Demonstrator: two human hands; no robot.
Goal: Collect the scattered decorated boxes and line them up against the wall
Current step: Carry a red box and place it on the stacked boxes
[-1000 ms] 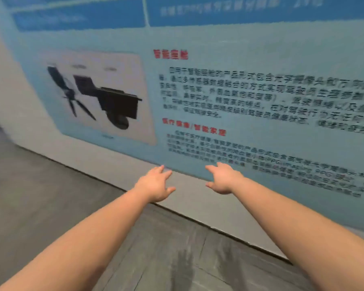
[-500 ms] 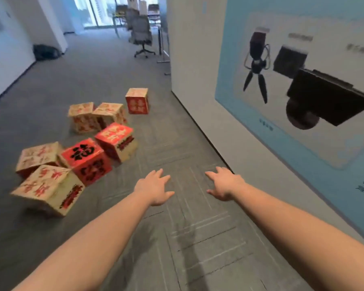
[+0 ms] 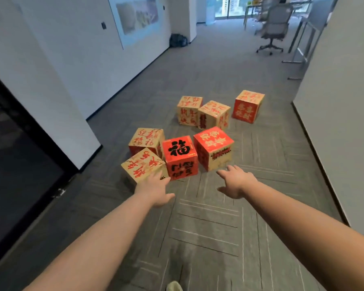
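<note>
Seven cube-shaped cardboard boxes printed with red and gold calligraphy (image 3: pixel 180 157) lie scattered in a loose cluster on the grey patterned carpet floor (image 3: pixel 208 227) of an office corridor, none yet lined up against the white wall on the right (image 3: pixel 340 122). Half a second earlier the cluster sat off to the left of the view and, before that, only a blue wall poster filled it; the person has now turned to face the boxes squarely, which suggests collecting is about to begin. The left hand (image 3: pixel 156 191) reaches out with fingers spread and holds nothing, its fingertips overlapping the nearest tan box with red characters (image 3: pixel 142 166), though whether they touch it is hard to tell from this angle. The right hand (image 3: pixel 236 181), also spread and empty, hovers just short of the red-topped box (image 3: pixel 213 147). A red box bearing a black character (image 3: pixel 180 157) sits between them. A grey swivel office chair (image 3: pixel 274 26) stands far down the corridor.
</note>
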